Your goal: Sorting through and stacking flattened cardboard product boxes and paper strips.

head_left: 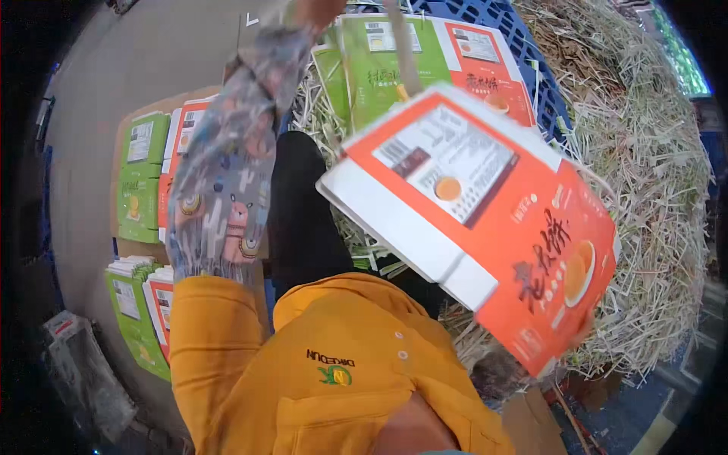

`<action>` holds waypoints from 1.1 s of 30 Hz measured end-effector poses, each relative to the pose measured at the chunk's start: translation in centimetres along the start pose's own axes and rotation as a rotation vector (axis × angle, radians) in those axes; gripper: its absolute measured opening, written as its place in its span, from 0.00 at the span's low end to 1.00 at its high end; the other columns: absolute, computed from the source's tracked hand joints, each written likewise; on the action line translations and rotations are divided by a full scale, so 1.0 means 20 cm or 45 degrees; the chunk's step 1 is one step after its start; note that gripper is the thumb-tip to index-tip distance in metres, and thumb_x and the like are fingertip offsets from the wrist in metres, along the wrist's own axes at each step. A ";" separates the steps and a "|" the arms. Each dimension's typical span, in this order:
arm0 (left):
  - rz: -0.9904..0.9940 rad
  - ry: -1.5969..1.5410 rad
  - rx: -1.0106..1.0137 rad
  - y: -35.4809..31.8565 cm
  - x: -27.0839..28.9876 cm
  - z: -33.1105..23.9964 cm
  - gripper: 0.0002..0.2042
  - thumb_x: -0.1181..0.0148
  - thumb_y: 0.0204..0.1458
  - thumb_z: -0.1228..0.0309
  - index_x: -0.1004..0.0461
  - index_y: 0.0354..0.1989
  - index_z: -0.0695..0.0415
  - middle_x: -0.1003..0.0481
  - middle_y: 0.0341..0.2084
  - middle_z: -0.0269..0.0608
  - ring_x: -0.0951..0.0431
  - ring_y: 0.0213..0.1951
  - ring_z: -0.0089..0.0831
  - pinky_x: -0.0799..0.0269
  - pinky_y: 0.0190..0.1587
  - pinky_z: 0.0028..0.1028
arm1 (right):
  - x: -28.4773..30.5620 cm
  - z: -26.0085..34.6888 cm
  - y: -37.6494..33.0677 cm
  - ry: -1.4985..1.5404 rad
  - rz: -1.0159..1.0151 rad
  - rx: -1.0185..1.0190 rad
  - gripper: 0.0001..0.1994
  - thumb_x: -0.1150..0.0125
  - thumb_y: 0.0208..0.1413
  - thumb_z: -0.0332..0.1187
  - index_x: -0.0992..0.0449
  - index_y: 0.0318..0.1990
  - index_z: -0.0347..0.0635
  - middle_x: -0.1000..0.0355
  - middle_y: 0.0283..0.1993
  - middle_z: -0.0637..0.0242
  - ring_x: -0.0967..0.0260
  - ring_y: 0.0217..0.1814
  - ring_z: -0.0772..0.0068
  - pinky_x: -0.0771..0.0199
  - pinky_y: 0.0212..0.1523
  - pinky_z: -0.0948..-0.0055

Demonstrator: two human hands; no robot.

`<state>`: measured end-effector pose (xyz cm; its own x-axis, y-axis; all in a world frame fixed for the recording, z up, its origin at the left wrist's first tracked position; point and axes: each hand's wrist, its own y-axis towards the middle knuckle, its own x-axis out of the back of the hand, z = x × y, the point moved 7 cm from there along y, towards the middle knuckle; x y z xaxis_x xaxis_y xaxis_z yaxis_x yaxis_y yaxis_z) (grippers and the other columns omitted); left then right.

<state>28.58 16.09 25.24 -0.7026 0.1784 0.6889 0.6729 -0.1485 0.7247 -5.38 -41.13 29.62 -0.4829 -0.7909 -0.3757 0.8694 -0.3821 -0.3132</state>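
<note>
A stack of flat orange-and-white printed cardboard cartons point(485, 220) is tilted up in front of me, large at the centre right. My right hand point(585, 327) grips it from beneath at its lower right side; most of that hand is hidden behind the cardboard. My left arm, in a grey patterned sleeve cover, reaches to the far edge, where my left hand point(318, 11) is blurred and partly cut off. A pale blurred strip point(402, 49) hangs close to it. Beyond lie green-and-orange flat carton sheets point(387, 68) on a blue plastic crate point(474, 11).
Shredded paper strips point(637, 197) heap up on the right. At the left stand stacks of green and orange carton sheets point(140, 178), point(133, 303) on cardboard. A clear plastic bag point(87, 371) lies on the grey floor point(91, 152).
</note>
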 end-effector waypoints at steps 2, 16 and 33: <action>-0.325 0.434 -0.179 0.22 0.11 -0.16 0.08 0.57 0.48 0.65 0.32 0.35 0.46 0.33 0.42 0.35 0.39 0.49 0.35 0.56 0.57 0.43 | -0.04 -0.12 -0.06 0.031 0.100 -0.003 0.22 0.54 0.48 0.38 0.42 0.50 0.38 0.38 0.45 0.59 0.39 0.47 0.65 0.38 0.48 0.65; 1.272 -1.878 1.544 -1.27 0.17 -1.07 0.14 0.45 0.46 0.60 0.31 0.26 0.60 0.33 0.18 0.30 0.36 0.18 0.18 0.40 0.19 0.19 | -0.29 -1.21 0.00 0.286 0.011 -0.402 0.12 0.49 0.47 0.26 0.35 0.41 0.36 0.35 0.40 0.65 0.37 0.43 0.69 0.34 0.44 0.69; 0.909 -2.295 2.022 -1.53 0.21 -1.32 0.20 0.54 0.45 0.81 0.43 0.50 0.64 0.34 0.43 0.45 0.30 0.42 0.34 0.32 0.44 0.32 | -0.84 -0.93 0.39 -1.717 0.555 1.184 0.14 0.48 0.46 0.36 0.36 0.37 0.35 0.34 0.33 0.55 0.37 0.37 0.56 0.37 0.36 0.63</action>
<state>-1.13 -4.38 6.42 -0.2091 0.8149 -0.5406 0.7846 -0.1901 -0.5901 7.64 -21.88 17.26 -0.2096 -0.5323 0.8202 0.9035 0.2152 0.3706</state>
